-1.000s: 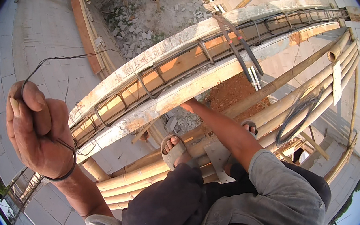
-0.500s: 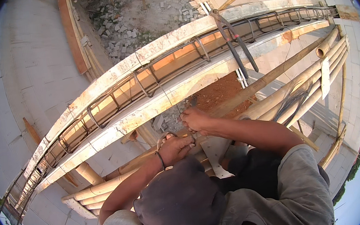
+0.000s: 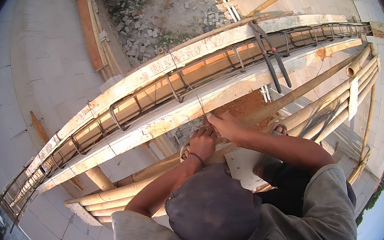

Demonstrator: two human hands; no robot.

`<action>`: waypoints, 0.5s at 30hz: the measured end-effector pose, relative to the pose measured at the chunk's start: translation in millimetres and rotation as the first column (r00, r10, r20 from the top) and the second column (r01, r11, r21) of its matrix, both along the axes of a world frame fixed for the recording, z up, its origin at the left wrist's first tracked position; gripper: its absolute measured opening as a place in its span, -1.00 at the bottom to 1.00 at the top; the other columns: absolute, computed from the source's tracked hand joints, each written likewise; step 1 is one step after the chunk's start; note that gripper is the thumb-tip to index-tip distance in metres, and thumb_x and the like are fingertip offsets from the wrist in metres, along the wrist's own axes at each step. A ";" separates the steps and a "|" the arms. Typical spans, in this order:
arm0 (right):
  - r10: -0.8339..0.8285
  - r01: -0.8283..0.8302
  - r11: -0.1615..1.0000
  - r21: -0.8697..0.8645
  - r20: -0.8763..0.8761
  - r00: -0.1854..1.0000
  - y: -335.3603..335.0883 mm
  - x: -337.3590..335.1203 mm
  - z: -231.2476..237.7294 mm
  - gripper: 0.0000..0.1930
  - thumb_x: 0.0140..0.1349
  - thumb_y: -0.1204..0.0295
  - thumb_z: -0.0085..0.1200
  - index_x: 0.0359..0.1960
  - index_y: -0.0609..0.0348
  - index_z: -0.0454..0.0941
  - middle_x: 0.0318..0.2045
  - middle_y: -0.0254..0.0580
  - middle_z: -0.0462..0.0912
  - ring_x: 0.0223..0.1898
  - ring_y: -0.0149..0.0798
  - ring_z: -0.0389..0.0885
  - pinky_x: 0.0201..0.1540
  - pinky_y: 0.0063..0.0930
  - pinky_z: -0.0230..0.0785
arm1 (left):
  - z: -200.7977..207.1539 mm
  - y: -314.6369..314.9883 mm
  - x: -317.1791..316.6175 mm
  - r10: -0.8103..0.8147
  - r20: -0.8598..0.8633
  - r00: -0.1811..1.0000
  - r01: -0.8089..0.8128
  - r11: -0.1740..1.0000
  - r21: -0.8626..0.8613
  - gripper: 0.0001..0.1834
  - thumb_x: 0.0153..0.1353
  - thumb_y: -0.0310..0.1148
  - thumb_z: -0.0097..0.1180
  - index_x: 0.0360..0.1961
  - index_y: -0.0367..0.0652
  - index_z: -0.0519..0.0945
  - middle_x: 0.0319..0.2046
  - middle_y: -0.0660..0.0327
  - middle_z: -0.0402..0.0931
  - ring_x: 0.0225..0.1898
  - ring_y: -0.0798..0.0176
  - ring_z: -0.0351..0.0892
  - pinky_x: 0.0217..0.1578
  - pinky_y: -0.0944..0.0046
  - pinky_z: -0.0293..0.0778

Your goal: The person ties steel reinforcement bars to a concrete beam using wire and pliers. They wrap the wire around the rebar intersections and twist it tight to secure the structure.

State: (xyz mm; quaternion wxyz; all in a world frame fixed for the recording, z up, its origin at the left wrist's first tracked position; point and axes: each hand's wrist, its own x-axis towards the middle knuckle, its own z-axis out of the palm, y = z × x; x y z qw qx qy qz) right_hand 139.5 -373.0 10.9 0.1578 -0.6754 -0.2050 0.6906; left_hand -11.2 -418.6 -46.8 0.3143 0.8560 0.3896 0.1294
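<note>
Both your hands, left hand (image 3: 202, 143) and right hand (image 3: 223, 125), pinch a thin tie wire (image 3: 201, 109) rising straight ahead toward the rebar cage (image 3: 187, 80), whose length runs crosswise

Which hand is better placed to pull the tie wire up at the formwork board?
Right, probably. The right hand pinches the thin wire at the board's edge; the left hand sits just below.

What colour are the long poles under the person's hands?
Pale yellow-tan: they are bamboo poles, seen best in the head view, below the left hand and right hand.
</note>
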 end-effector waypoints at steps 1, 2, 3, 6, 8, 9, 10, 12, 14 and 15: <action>0.007 -0.006 0.999 0.034 -0.019 1.000 -3.7 2.9 0.4 -0.56 0.37 0.14 0.03 -0.45 0.34 0.57 -0.60 -0.21 0.49 -0.59 -0.31 0.42 -0.51 -0.30 0.22 | -0.6 3.6 0.2 -0.025 -0.045 0.999 0.022 0.999 -0.048 -0.89 -0.07 -0.47 0.15 -0.46 -0.17 0.64 -0.37 0.17 0.59 -0.20 0.09 0.60 -0.14 0.12 0.54; 0.000 0.000 1.000 0.006 -0.024 1.000 -6.0 4.9 0.0 -0.55 0.37 0.12 0.05 -0.44 0.35 0.58 -0.60 -0.17 0.52 -0.56 -0.29 0.47 -0.49 -0.27 0.27 | 1.4 7.0 -0.3 -0.037 -0.053 0.998 0.033 0.997 -0.076 -0.88 -0.07 -0.47 0.15 -0.45 -0.17 0.65 -0.35 0.17 0.60 -0.19 0.09 0.60 -0.14 0.12 0.54; 0.091 -0.089 0.991 0.102 -0.013 0.996 -8.0 6.7 -0.2 -0.56 0.40 0.12 0.02 -0.37 0.35 0.59 -0.57 -0.21 0.53 -0.52 -0.33 0.45 -0.45 -0.31 0.28 | 6.6 8.9 -0.3 -0.044 -0.050 0.998 0.039 0.994 -0.103 -0.87 -0.08 -0.46 0.15 -0.44 -0.17 0.65 -0.33 0.16 0.61 -0.19 0.08 0.60 -0.13 0.12 0.54; 0.260 -0.272 0.939 0.211 0.083 0.962 -9.7 8.6 -1.1 -0.57 0.46 0.13 -0.02 -0.23 0.37 0.59 -0.50 -0.24 0.56 -0.44 -0.39 0.43 -0.37 -0.36 0.31 | 35.4 29.3 -3.8 -0.210 -0.104 0.972 0.190 0.966 -0.174 -0.89 0.00 -0.48 0.14 -0.40 -0.20 0.65 -0.31 0.12 0.62 -0.14 0.02 0.62 -0.14 0.04 0.56; 0.285 -0.308 0.928 0.208 0.135 0.949 -8.4 6.2 -2.1 -0.55 0.45 0.14 -0.02 -0.21 0.42 0.58 -0.49 -0.14 0.57 -0.43 -0.36 0.44 -0.35 -0.30 0.33 | 70.8 43.1 -11.9 -0.273 -0.205 0.940 0.198 0.926 -0.323 -0.88 0.11 -0.46 0.14 -0.35 -0.24 0.66 -0.34 0.05 0.64 -0.17 -0.03 0.66 -0.16 -0.01 0.56; 0.266 -0.298 0.927 0.228 0.161 0.950 -8.6 5.2 -1.7 -0.55 0.42 0.13 0.00 -0.26 0.42 0.57 -0.48 0.00 0.58 -0.41 -0.17 0.48 -0.31 -0.22 0.34 | 91.8 51.1 -19.0 -0.366 -0.298 0.882 0.204 0.864 -0.460 -0.87 0.16 -0.45 0.14 -0.32 -0.27 0.67 -0.36 0.02 0.64 -0.19 -0.05 0.67 -0.17 -0.04 0.56; 0.245 -0.287 0.925 0.251 0.185 0.952 -7.8 4.1 -1.6 -0.54 0.39 0.13 0.01 -0.31 0.43 0.57 -0.47 0.14 0.58 -0.39 0.01 0.53 -0.28 -0.14 0.36 | 106.8 70.3 -30.8 -0.385 -0.153 0.910 0.256 0.813 -0.523 -0.84 0.23 -0.42 0.12 -0.28 -0.29 0.66 -0.39 -0.03 0.64 -0.25 -0.07 0.69 -0.22 -0.05 0.56; 0.231 -0.279 0.924 0.263 0.197 0.953 -7.9 1.4 0.6 -0.53 0.37 0.13 0.02 -0.36 0.44 0.56 -0.46 0.29 0.58 -0.36 0.22 0.58 -0.24 -0.06 0.37 | 126.1 107.1 -35.8 -0.129 -0.074 0.989 0.081 0.884 -0.461 -0.78 0.31 -0.37 0.10 -0.21 -0.32 0.66 -0.45 -0.10 0.64 -0.38 -0.09 0.70 -0.31 -0.02 0.55; 0.229 -0.275 0.926 0.259 0.194 0.954 -8.1 0.1 2.2 -0.53 0.38 0.13 0.01 -0.37 0.44 0.55 -0.46 0.30 0.57 -0.35 0.25 0.57 -0.24 -0.05 0.37 | 121.7 137.5 -16.3 0.437 0.081 0.896 -0.414 0.887 -0.202 -0.75 0.35 -0.33 0.09 -0.18 -0.34 0.62 -0.50 -0.10 0.62 -0.47 -0.06 0.68 -0.41 0.08 0.53; 0.249 -0.298 0.916 0.269 0.200 0.948 -7.9 0.2 2.1 -0.52 0.39 0.12 0.01 -0.38 0.43 0.55 -0.51 0.20 0.55 -0.40 0.11 0.54 -0.27 -0.07 0.35 | 113.6 156.0 -5.7 0.519 0.032 0.854 -0.509 0.848 -0.151 -0.69 0.39 -0.30 0.04 -0.13 -0.42 0.57 -0.46 -0.09 0.64 -0.43 0.05 0.71 -0.38 0.12 0.55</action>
